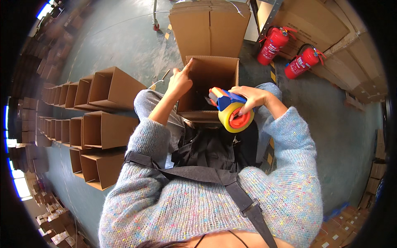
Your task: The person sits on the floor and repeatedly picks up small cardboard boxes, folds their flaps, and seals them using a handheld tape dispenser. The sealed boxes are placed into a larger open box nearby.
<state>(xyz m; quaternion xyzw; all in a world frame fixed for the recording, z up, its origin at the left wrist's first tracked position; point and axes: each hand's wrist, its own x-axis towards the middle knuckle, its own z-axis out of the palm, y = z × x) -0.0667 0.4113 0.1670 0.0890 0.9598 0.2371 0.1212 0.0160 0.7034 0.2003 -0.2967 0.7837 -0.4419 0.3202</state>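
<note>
Between my knees stands a cardboard box [214, 69], its top open and its inside dark. My left hand [181, 79] lies against the box's left side, with the index finger stretched along the wall to the far left corner. In my right hand [252, 97] is a tape dispenser [228, 100] with a blue body and orange parts. It carries a wide roll of yellowish packing tape [228, 119] on an orange hub. The dispenser is over the near right part of the box opening; whether it touches the rim I cannot tell.
A stack of flattened cartons [207, 34] stands just beyond the box. To my left, rows of open cardboard boxes [107, 130] cover the floor. Two red fire extinguishers [273, 46] stand at the right, near a metal rack post [268, 24] and large cartons [313, 28].
</note>
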